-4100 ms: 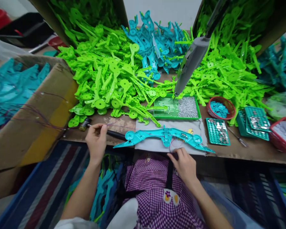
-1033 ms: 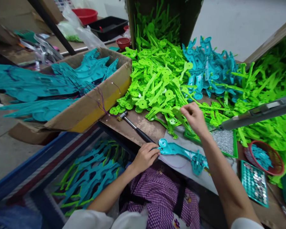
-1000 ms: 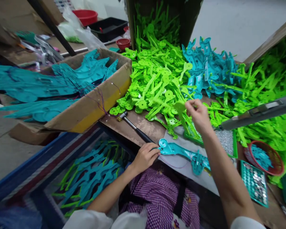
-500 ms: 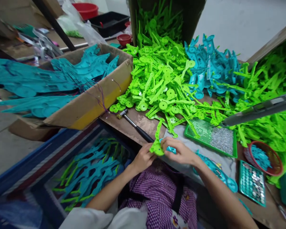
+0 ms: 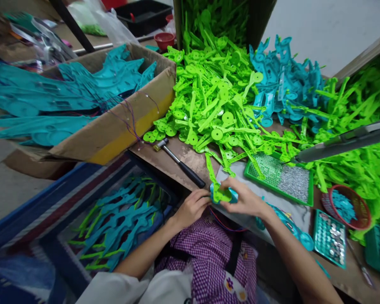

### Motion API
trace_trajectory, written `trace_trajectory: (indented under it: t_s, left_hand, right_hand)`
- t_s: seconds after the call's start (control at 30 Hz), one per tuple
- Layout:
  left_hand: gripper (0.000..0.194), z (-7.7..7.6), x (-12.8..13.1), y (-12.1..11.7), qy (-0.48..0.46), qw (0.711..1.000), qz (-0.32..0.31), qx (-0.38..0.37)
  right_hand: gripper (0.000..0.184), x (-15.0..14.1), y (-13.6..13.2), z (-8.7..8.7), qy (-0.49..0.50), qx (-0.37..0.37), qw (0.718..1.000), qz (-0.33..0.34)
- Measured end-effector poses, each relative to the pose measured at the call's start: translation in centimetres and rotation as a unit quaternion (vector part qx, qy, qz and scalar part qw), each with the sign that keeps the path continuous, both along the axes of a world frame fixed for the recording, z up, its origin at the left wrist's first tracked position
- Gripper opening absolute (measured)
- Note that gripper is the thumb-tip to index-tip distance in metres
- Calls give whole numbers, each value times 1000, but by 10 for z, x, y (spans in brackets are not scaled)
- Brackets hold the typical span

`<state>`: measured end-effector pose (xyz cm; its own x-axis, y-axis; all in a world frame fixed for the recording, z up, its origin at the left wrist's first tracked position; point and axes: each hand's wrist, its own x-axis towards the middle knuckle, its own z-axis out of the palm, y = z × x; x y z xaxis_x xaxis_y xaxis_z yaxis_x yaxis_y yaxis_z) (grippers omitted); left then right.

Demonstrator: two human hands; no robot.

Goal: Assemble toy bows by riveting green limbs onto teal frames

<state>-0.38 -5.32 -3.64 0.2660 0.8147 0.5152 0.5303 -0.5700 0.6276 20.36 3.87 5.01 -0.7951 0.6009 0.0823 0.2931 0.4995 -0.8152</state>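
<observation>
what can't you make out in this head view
Head view:
Long blue part: partly hidden by the right hand, which holds a lime part.
Left hand: palm turned away, grip unclear.
Gray tool: far end cut off by the right edge.
Silver pieces: individual shapes too small.

On the brown bench (image 5: 187, 153), the green rectangular plastic tray (image 5: 271, 171) lies between the black-handled metal hammer (image 5: 179, 163), left, and the round red plastic basket (image 5: 364, 213), right. The long teal plastic part (image 5: 291, 226) extends before the tray.
</observation>
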Motion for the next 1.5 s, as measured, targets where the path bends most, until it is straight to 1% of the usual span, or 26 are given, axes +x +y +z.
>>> trace_trajectory:
  t_s: [0.07, 0.1, 0.13, 0.23, 0.3, 0.43, 0.5, 0.7, 0.83, 0.97, 1.1, 1.17, 1.23, 1.3, 1.43, 1.5]
  left_hand:
    - [18, 0, 0, 1, -3, 1000, 3, 3]
    - [18, 1, 0, 1, -4, 1000, 3, 2]
    - [18, 2, 0, 1, -4, 1000, 0, 2]
    - [19, 4, 0, -2, -14, 1000, -15, 5]
    - [20, 3, 2, -4, -25, 999, -16, 10]
    - [19, -2, 6, -7, -33, 999, 6, 24]
    - [18, -4, 10, -8, -31, 999, 13, 28]
    - [18, -3, 25, -19, -18, 999, -13, 31]
    - [20, -6, 33, -27, -22, 998, -6, 52]
    - [20, -8, 32, -28, -7, 999, -6, 48]
    - [21, -7, 32, -26, -25, 998, -9, 49]
    - [22, -5, 31, -25, -25, 998, -10, 58]
    - [21, -4, 31, -25, -17, 998, -12, 60]
    - [21, -5, 31, -24, -16, 998, -13, 58]
    - [20, -9, 32, -22, -24, 998, -1, 57]
    - [19, -10, 32, -22, -9, 997, 40, 72]
  right_hand:
    - [54, 7, 10, -6, 18, -11, 999, -31]
    - [60, 10, 13, -7, 17, -13, 999, -34]
    - [62, 12, 14, -8, 3, -12, 999, -30]
    - [52, 17, 6, -11, -75, 11, 997, -21]
    - [49, 17, -1, -17, -98, 29, 994, -24]
    - [50, 10, -6, -33, -74, 49, 996, -4]
    - [50, 8, -7, -36, -65, 56, 996, -6]
    - [48, 14, -18, -29, -94, 56, 993, -32]
    - [45, 17, -17, -28, -94, 47, 994, -30]
    - [45, 21, -17, -29, -91, 18, 995, -28]
    - [46, 19, -17, -28, -108, 41, 992, -43]
    - [46, 18, -17, -28, -110, 51, 992, -32]
    - [46, 19, -18, -29, -106, 44, 993, -14]
    - [48, 22, -20, -31, -105, 38, 994, -15]
    - [48, 21, -21, -37, -132, 62, 989, -36]
    - [47, 20, -20, -37, -156, 72, 985, -31]
